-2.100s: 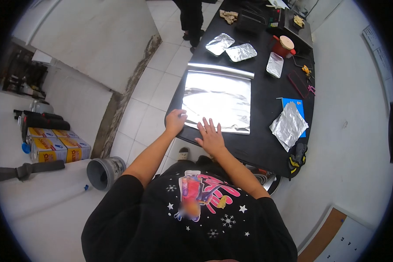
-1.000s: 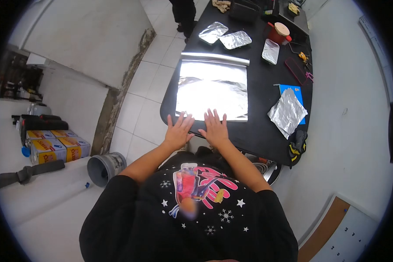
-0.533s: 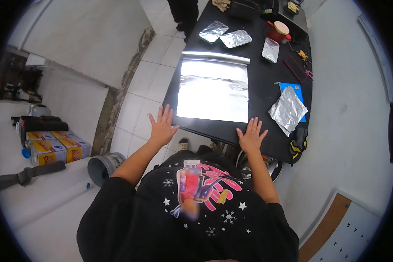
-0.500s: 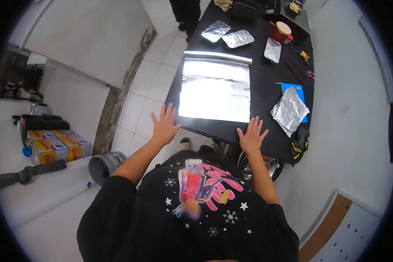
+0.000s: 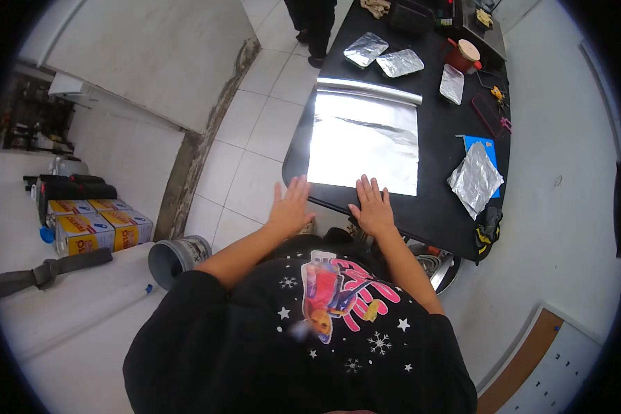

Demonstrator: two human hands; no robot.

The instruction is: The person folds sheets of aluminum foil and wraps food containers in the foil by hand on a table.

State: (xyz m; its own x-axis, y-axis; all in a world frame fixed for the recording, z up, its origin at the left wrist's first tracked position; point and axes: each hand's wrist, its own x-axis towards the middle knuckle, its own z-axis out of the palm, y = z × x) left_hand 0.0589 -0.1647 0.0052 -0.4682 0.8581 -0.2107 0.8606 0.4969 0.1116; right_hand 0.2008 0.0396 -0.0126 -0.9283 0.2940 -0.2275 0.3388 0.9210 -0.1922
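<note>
A sheet of foil (image 5: pixel 364 141) lies flat on the black table (image 5: pixel 438 152), still joined to its foil roll (image 5: pixel 370 91) at the far end. Near the table's left front corner, my left hand (image 5: pixel 290 207) is held palm down with its fingers stretched, close to the sheet's lower left corner. My right hand (image 5: pixel 375 208) rests at the sheet's near edge, fingers extended and slightly spread. Neither hand holds anything. Loose foil pieces (image 5: pixel 475 181) lie on a blue item (image 5: pixel 490 149) to the right.
Foil-covered trays (image 5: pixel 400 63) and a red pot (image 5: pixel 464 54) stand farther back. A pink-edged item (image 5: pixel 487 115) and a black-yellow object (image 5: pixel 488 231) lie at the right. Another person's legs (image 5: pixel 311 26) show beyond the table. A grey bucket (image 5: pixel 176 261) stands left.
My hands have come closer together from wider apart, the right one moving inward to the foil's near edge. The camera view has shifted, and the foil sheet lies flat as before.
</note>
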